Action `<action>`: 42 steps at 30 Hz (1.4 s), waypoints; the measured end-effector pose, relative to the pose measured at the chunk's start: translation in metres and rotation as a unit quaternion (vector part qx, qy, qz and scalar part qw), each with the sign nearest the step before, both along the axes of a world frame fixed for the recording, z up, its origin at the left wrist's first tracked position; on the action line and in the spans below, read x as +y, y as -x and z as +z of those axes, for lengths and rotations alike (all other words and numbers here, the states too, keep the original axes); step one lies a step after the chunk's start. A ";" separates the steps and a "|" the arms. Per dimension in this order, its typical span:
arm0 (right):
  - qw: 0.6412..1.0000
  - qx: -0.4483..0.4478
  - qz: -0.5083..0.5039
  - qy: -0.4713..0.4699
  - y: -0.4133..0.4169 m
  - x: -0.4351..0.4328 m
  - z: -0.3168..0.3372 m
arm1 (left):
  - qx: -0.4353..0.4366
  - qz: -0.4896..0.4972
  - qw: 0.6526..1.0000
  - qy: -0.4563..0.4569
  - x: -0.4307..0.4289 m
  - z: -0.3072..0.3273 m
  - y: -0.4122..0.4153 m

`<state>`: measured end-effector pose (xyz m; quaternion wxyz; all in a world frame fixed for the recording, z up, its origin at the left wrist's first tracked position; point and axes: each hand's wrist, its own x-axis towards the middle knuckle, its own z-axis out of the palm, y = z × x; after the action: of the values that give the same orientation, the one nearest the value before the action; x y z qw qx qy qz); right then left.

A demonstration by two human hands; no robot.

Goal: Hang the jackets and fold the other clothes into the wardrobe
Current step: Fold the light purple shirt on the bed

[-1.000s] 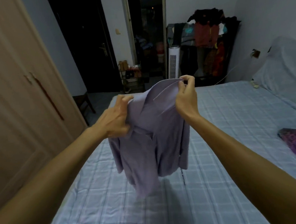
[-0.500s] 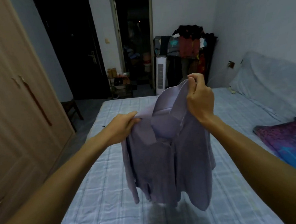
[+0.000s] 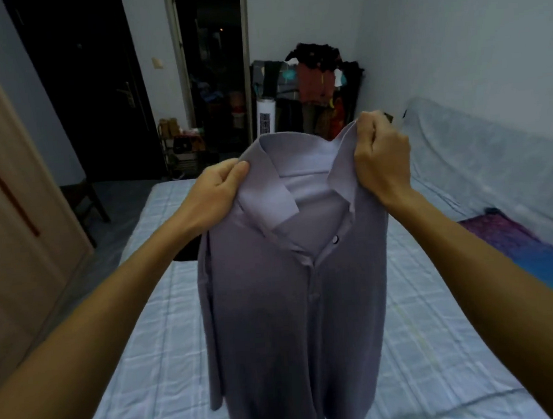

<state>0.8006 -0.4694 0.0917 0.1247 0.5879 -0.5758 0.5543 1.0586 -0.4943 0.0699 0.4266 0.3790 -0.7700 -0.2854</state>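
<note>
A lilac button-up shirt (image 3: pixel 294 305) hangs upright in front of me over the bed (image 3: pixel 142 363), collar up and front facing me. My left hand (image 3: pixel 217 193) pinches the left side of the collar. My right hand (image 3: pixel 380 157) grips the right side of the collar a little higher. The shirt's lower hem runs out of the frame's bottom edge. The wooden wardrobe (image 3: pixel 9 251) stands at the left with its doors shut.
A purple and blue patterned garment (image 3: pixel 523 242) lies on the bed at the right, near a pillow (image 3: pixel 479 158). A rack piled with clothes (image 3: pixel 316 87) and a white tower fan (image 3: pixel 265 116) stand at the far wall. A dark chair (image 3: pixel 87 201) sits between wardrobe and bed.
Both hands have spread apart along the collar and the shirt has opened out to hang flat, facing me. The shirt now sits closer and larger in view.
</note>
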 end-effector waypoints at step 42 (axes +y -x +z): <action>0.812 0.169 -0.009 -0.558 0.094 -0.320 -0.712 | -0.210 0.307 0.808 -0.456 -0.366 -0.642 -0.007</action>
<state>0.7069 -0.7894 -0.6205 -0.1240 0.6357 -0.7614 0.0282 1.0661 -0.8599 -0.5718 0.0982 0.7974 -0.4654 -0.3715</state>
